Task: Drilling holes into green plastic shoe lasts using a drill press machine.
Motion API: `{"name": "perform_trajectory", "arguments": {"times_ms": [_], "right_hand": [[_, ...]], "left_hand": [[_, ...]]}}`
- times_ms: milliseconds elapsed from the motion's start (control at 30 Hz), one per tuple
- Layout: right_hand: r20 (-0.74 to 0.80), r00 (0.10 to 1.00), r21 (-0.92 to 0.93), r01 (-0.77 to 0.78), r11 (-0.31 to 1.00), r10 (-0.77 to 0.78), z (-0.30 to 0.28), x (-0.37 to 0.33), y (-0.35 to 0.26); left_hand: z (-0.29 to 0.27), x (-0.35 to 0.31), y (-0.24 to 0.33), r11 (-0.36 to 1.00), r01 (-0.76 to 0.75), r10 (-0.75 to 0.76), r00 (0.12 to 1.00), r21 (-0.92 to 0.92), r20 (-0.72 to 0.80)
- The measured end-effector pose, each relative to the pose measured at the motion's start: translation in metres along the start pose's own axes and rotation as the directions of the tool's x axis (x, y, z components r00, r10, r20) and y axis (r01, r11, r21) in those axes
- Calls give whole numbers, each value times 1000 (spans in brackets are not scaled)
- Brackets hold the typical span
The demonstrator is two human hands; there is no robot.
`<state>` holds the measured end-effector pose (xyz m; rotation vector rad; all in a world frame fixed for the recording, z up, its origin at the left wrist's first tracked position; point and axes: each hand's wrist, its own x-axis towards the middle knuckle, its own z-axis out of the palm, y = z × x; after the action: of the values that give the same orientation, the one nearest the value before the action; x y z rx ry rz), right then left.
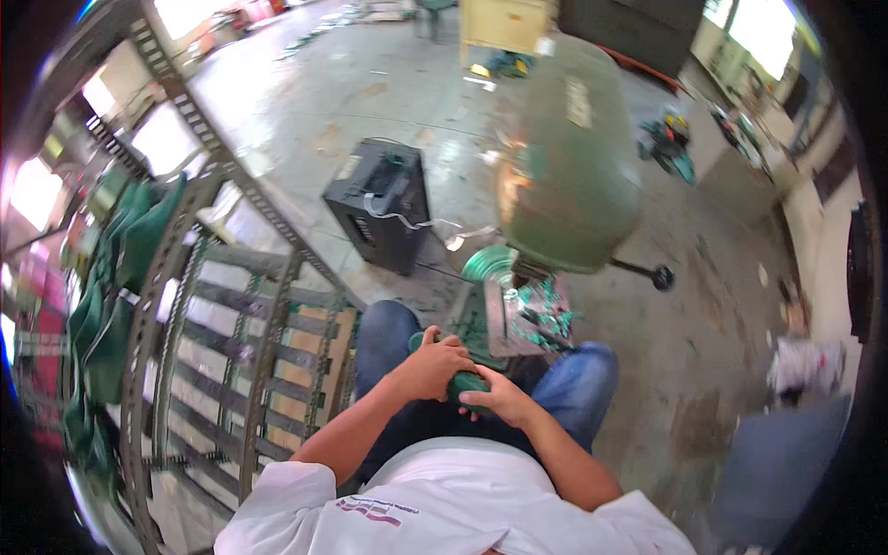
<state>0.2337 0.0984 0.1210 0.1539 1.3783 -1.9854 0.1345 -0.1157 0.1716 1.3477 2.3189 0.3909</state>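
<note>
In front of my lap, my left hand (pixel 427 372) and my right hand (pixel 499 398) are closed around a dark green piece (pixel 465 383). My left fingers lie over its top, and another bit of green shows past them on the far side. The right thumb presses on its near end. My fingers hide most of the piece, so its kind is unclear. Just beyond my knees stands a large green machine (pixel 573 166) with a rounded body. A metal plate (pixel 498 324) at its base is strewn with green scraps (pixel 546 313).
Left of me stands a slotted metal rack (pixel 250 356) with green pieces (pixel 125 268) hung on it. A black box-shaped unit (pixel 379 208) with a white cable stands ahead. The machine's lever with a black knob (pixel 662 277) sticks out rightward. A yellow cabinet (pixel 504 26) is farther back.
</note>
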Motion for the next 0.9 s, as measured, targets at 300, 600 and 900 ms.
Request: {"name": "perform_trajectory", "arguments": {"times_ms": [300, 600, 900], "right_hand": [[27, 891, -409, 423, 809, -452, 53, 15, -61], [266, 710, -450, 690, 567, -652, 55, 26, -89], [45, 809, -720, 433, 542, -587, -6, 28, -15]], "left_hand": [[-20, -44, 39, -39, -214, -785, 611, -976, -102], [-177, -148, 71, 859, 509, -269, 364, -52, -892], [-359, -311, 27, 355, 930, -408, 242, 91, -880]]}}
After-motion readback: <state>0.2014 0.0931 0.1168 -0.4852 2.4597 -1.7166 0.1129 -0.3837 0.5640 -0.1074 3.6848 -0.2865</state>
